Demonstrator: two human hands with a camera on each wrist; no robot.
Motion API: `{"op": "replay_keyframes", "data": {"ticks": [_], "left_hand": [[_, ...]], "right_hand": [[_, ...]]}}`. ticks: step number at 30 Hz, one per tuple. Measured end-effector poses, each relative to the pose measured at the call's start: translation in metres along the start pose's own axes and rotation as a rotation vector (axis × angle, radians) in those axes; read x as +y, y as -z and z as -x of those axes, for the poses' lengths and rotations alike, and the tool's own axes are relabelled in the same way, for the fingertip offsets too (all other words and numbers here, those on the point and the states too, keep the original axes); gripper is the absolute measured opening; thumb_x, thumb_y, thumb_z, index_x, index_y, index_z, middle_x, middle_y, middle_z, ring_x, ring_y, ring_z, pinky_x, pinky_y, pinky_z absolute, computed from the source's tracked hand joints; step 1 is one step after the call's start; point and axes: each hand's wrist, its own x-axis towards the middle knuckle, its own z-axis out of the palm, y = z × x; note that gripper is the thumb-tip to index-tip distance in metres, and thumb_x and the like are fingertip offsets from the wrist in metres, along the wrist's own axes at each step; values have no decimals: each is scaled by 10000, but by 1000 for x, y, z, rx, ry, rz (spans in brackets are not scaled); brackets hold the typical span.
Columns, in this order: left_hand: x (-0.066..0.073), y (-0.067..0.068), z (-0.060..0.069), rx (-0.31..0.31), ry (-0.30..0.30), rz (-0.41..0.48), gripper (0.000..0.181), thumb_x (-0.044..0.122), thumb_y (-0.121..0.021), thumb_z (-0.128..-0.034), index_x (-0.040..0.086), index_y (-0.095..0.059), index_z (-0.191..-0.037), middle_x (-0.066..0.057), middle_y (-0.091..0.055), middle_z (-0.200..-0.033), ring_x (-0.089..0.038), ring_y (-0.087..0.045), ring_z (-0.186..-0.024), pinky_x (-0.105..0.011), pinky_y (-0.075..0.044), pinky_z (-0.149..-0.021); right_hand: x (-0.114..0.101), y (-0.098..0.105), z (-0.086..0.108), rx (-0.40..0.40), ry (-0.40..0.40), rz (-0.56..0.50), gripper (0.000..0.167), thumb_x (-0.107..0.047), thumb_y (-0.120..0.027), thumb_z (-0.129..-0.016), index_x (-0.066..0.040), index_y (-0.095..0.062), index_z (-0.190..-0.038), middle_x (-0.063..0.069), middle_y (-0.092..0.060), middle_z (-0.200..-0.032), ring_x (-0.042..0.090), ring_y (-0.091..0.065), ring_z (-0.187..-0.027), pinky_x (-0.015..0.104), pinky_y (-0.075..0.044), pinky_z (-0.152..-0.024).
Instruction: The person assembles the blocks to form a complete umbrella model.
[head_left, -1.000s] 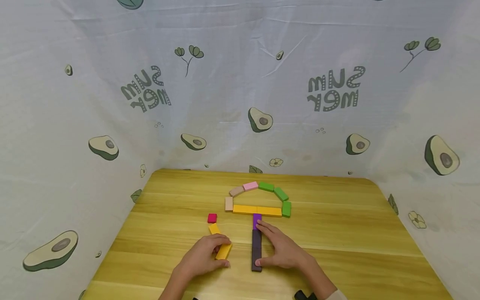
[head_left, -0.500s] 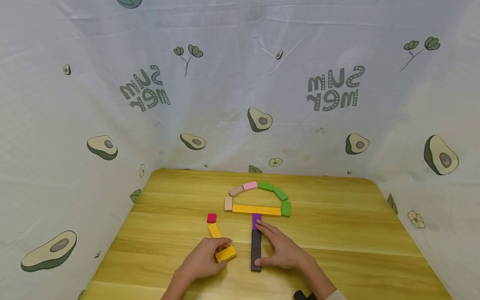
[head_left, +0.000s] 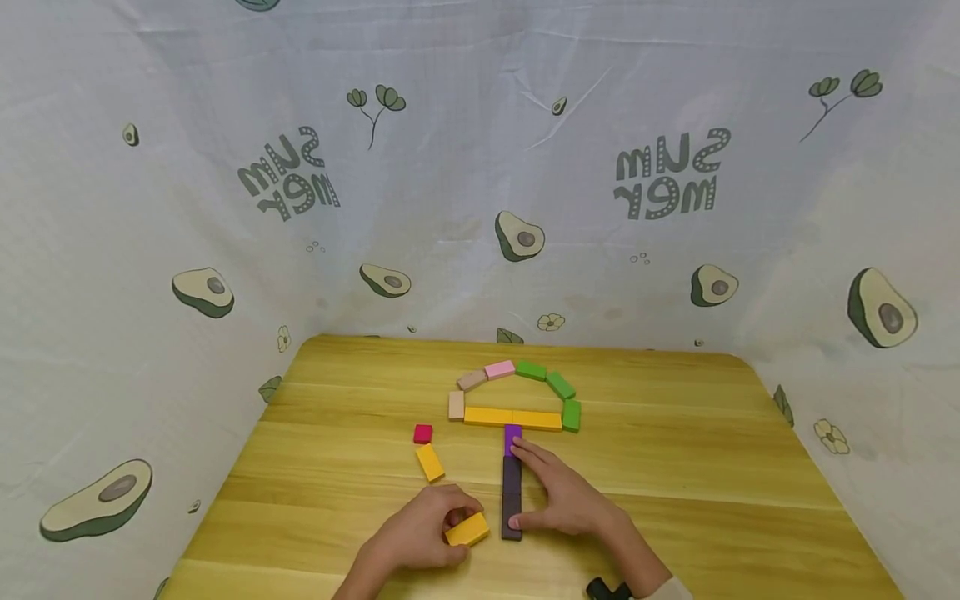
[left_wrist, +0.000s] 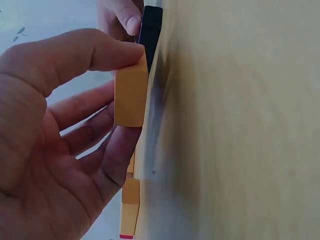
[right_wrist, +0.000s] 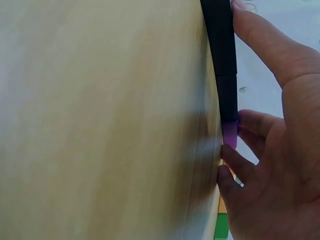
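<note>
My left hand [head_left: 416,533] pinches a yellow rectangular block [head_left: 468,530] between thumb and fingers; the left wrist view shows the held block [left_wrist: 130,92] from close by. Right of it, two black blocks [head_left: 512,477] form an upright line with a purple block [head_left: 513,431] at the far end. My right hand [head_left: 566,500] rests along this line, thumb touching the nearer black block and fingertips on the purple one. In the right wrist view its fingers [right_wrist: 250,165] lie loosely extended beside the row. A second yellow block [head_left: 430,462] lies tilted beyond the left hand, below a red block [head_left: 423,434].
Past the purple block, a yellow bar [head_left: 487,416] of two blocks spans the base of an arch with beige [head_left: 456,406], pink [head_left: 499,369] and green blocks [head_left: 572,415]. A black object [head_left: 606,589] sits by the right forearm. Avocado-print cloth [head_left: 450,167] surrounds the wooden table [head_left: 675,467].
The left hand has turned its yellow block from steep to flatter and carried it right and nearer the front, away from the other yellow block. The right hand has stayed on the line.
</note>
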Motion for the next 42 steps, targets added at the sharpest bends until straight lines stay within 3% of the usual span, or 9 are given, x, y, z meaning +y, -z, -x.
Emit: {"op": "replay_keyframes", "data": {"ticks": [11, 20, 26, 42], "left_hand": [[5, -6, -8, -108, -56, -10, 405, 209, -871, -816, 146, -730, -1191, 155, -646, -940, 74, -569, -806, -93, -505, -688], [-1, -10, -10, -88, -92, 32, 372, 267, -857, -858, 130, -742, -1183, 120, -664, -944, 71, -571, -791, -96, -519, -683], [-1, -10, -11, -83, -81, 70, 328, 249, -868, -849, 136, -760, -1138, 109, -651, -903, 70, -555, -750, -102, -520, -665], [1, -16, -12, -64, -102, 55, 310, 253, -862, -856, 144, -772, -1132, 122, -674, -916, 82, -564, -753, -93, -518, -657]], "right_hand": [[2, -2, -1, 20, 30, -13, 1081, -640, -814, -776, -176, -333, -1626, 64, -298, -1692, 371, -307, -1546, 631, -344, -1189], [1, -2, 0, 23, 31, -29, 1079, -624, -821, -778, -167, -334, -1625, 74, -301, -1690, 382, -304, -1545, 636, -334, -1193], [3, -1, 1, 26, 27, -36, 1081, -620, -823, -779, -162, -332, -1626, 72, -302, -1689, 379, -301, -1546, 636, -334, -1193], [1, -1, 1, 26, 32, -40, 1075, -621, -819, -784, -161, -334, -1625, 73, -299, -1691, 380, -296, -1548, 642, -333, -1191]]}}
